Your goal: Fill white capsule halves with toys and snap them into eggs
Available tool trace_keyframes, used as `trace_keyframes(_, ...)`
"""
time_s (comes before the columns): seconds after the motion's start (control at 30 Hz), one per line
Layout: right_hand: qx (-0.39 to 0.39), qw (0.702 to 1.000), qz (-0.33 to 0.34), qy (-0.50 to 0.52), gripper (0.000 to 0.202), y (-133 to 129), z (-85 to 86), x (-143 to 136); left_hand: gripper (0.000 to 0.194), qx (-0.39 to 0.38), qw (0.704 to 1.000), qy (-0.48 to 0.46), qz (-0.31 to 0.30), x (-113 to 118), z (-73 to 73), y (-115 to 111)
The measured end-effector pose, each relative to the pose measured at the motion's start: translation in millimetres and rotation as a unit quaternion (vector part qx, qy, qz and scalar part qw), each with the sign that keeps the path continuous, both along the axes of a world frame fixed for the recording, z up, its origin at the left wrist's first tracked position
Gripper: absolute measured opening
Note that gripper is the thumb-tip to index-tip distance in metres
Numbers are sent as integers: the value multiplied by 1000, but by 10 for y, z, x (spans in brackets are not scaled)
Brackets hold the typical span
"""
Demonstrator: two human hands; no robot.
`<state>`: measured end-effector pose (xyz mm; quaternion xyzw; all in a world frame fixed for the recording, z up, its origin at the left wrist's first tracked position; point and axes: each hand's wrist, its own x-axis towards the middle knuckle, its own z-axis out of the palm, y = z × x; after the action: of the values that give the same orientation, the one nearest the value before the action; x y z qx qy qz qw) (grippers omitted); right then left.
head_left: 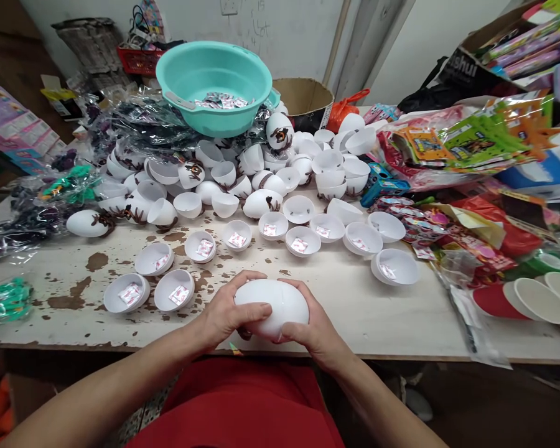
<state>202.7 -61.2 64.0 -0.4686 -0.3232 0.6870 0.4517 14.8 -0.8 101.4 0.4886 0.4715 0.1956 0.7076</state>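
Near the table's front edge, a white plastic egg [280,297] lies sideways between my two hands, a seam showing between its halves. My left hand [231,311] is wrapped round the egg's left end, with the thumb on top. Round the right end curl the fingers of my right hand [310,326]. A dark brown bit shows beneath the egg by my left fingers. In front of my hands stand several white half-shells, such as one at the left [178,291] and one at the right [396,267], each with a small pink-and-white packet inside.
Behind them is a heap of white shells [224,174], some with brown decorations. A turquoise basin [219,124] holding small packets stands at the back. Dark plastic-wrapped bundles [140,118] lie at the left. Colourful snack bags [471,140] and red-and-white paper cups [536,300] crowd the right.
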Motion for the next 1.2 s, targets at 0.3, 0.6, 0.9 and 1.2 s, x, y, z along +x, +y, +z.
trace_keyframes(0.3,-35,999,-14,4,74,18,-41,-51,63,-26,998,12,53,103,-93,-55)
trace_keyframes(0.6,-124,986,38,104,83,211,-66,66,65,42,993,15,-105,6,-51,361)
trace_keyframes(0.9,-39,999,-2,-33,84,171,-115,20,53,-58,997,-20,46,179,-165,83)
trace_keyframes(1.2,-109,992,-24,54,70,195,-195,57,92,28,996,-11,-85,107,-177,295)
